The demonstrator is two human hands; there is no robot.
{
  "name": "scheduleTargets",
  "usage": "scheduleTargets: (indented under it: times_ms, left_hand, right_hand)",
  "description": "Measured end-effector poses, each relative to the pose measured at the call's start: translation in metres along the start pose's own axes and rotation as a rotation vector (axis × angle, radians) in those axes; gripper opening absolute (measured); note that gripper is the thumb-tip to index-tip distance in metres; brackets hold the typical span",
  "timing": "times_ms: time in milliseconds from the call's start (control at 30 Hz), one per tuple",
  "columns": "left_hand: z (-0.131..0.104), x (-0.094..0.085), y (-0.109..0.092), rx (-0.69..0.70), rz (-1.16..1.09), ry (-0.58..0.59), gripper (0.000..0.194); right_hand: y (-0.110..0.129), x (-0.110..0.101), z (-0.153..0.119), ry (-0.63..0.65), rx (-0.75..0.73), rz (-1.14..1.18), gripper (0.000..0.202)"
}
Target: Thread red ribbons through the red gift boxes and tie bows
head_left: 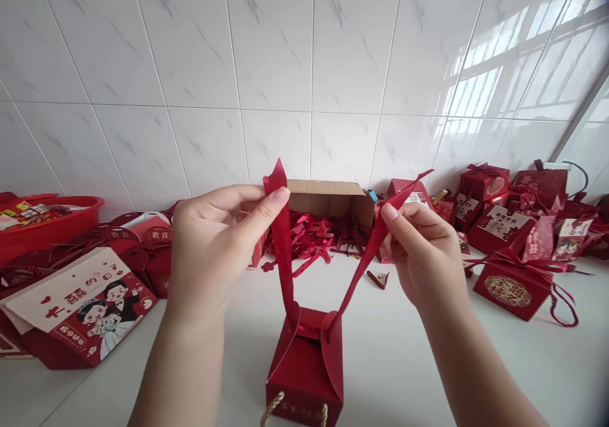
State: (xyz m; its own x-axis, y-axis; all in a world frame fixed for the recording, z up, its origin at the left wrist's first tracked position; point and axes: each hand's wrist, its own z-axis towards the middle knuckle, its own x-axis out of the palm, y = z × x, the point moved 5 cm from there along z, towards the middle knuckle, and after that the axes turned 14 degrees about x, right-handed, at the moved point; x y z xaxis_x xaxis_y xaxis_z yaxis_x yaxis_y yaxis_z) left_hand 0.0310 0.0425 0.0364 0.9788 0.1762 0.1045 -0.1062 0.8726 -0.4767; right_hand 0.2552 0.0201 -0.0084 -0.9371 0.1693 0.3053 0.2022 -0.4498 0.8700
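A small red gift box stands on the white surface in front of me, with a beige rope handle at its near side. A red ribbon runs through holes in the box's two curved top flaps, and both its ends rise up to my hands. My left hand pinches one end between thumb and fingers. The other end is pinched by my right hand, its tip sticking out to the upper right. Both lengths are pulled upward, spread apart in a V.
Behind my hands lies an open cardboard box with many loose red ribbons. To the left are a box with a cartoon couple and a red plastic basin. Tied red boxes pile up at right. A tiled wall closes the back.
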Motion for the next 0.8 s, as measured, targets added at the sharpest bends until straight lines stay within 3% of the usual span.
scheduleTargets:
  times_ms: [200,367,533,633,800]
  left_hand:
    - [-0.002,0.002,-0.008,0.065,0.012,-0.025,0.009]
    - [-0.004,0.004,-0.012,0.149,0.06,-0.092,0.011]
    - [-0.007,0.009,-0.012,0.18,0.088,-0.078,0.008]
    - [-0.012,0.016,-0.016,0.191,0.009,-0.01,0.007]
    - [-0.021,0.036,-0.02,0.158,-0.035,0.207,0.019]
  right_hand:
    - [0.004,-0.002,-0.001,-0.052,-0.068,-0.061,0.02]
    - [0.008,-0.006,0.001,-0.105,-0.138,0.052,0.015]
    - [0.007,-0.004,0.003,-0.06,-0.095,0.092,0.017]
    - [0.003,0.002,0.0,-0.02,-0.068,0.04,0.016]
    - [-0.009,0.019,-0.006,0.123,0.056,-0.071,0.015]
